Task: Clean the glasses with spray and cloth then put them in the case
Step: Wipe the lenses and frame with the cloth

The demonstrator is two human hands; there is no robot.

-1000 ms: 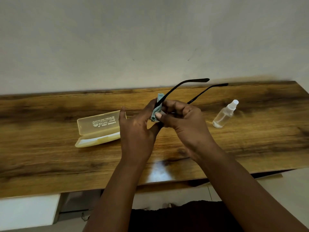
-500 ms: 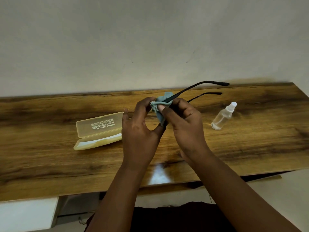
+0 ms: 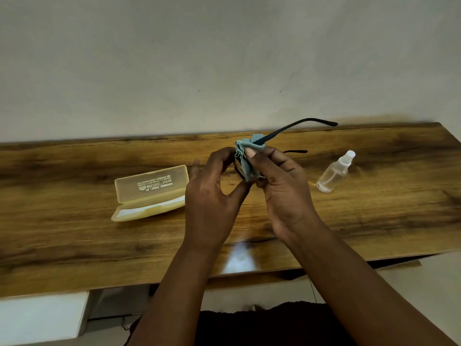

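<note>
Centre frame, the dark-framed glasses (image 3: 294,129) sit raised above the wooden table (image 3: 74,240), temple arms splayed toward the upper right. The left hand (image 3: 212,196) pinches the frame; the right hand (image 3: 282,186) presses a crumpled blue cloth (image 3: 245,156) around one lens. The open yellow case (image 3: 149,193) lies left, the spray bottle (image 3: 333,173) right, both well apart from the hands. Bare wood runs to the near edge.
</note>
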